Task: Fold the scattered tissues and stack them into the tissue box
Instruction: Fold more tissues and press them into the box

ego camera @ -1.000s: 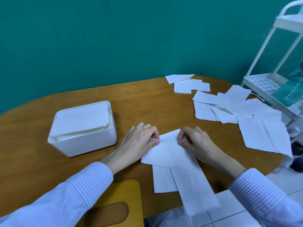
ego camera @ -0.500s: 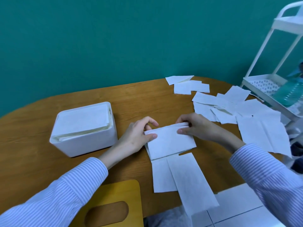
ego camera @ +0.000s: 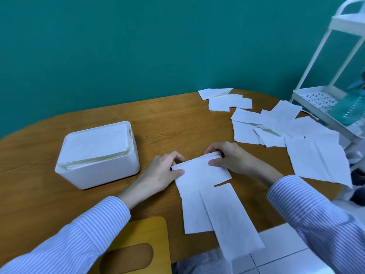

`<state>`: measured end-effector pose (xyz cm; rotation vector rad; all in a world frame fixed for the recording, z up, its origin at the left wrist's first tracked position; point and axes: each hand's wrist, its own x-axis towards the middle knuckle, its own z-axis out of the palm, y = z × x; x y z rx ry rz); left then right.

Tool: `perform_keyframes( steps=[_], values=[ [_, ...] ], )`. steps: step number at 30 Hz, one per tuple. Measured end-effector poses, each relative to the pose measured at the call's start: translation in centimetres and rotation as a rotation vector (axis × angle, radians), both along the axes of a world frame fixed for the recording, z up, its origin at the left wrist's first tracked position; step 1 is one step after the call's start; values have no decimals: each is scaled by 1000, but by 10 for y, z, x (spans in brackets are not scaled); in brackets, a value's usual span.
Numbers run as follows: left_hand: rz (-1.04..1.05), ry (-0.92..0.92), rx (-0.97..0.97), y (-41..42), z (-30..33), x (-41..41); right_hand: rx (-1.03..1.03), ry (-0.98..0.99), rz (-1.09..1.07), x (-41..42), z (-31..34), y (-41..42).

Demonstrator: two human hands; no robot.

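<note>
Folding one tissue beside the tissue box (ego camera: 98, 167)

The folded tissue (ego camera: 201, 171) was pinched at its two upper corners by the left hand (ego camera: 166, 171) and the right hand (ego camera: 227, 157), probably so the edges were kept aligned. It was held just right of the box, which was already filled nearly to the rim with stacked tissues. More loose tissues (ego camera: 286, 131) were left far right of the box.

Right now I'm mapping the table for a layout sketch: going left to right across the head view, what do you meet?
White rectangular tissue box → left hand → folded white tissue pinched by both hands → right hand → scattered pile of unfolded white tissues → white metal trolley shelf.
</note>
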<state>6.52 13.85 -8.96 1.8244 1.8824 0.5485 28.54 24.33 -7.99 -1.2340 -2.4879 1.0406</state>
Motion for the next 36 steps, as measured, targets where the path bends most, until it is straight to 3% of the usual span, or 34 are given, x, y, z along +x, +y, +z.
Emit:
perform_keyframes(
  steps=[5, 10, 15, 21, 31, 36],
  values=[
    [3, 79, -28, -2, -9, -1, 245, -192, 101, -3, -9, -4],
    [-74, 41, 32, -2, -5, 0, 304, -189, 175, -11, -1, -1],
    [-133, -74, 72, -2, -6, -8, 158, -5, 164, -9, 7, -1],
    [-62, -232, 191, -3, 18, -19, 206, 165, 124, -9, 42, -1],
    [105, -193, 424, -38, 105, -75, 179, 422, 177, -64, 114, -15],
    [309, -161, 492, -57, 117, -131, 186, 449, 204, -128, 113, -21]
  ],
)
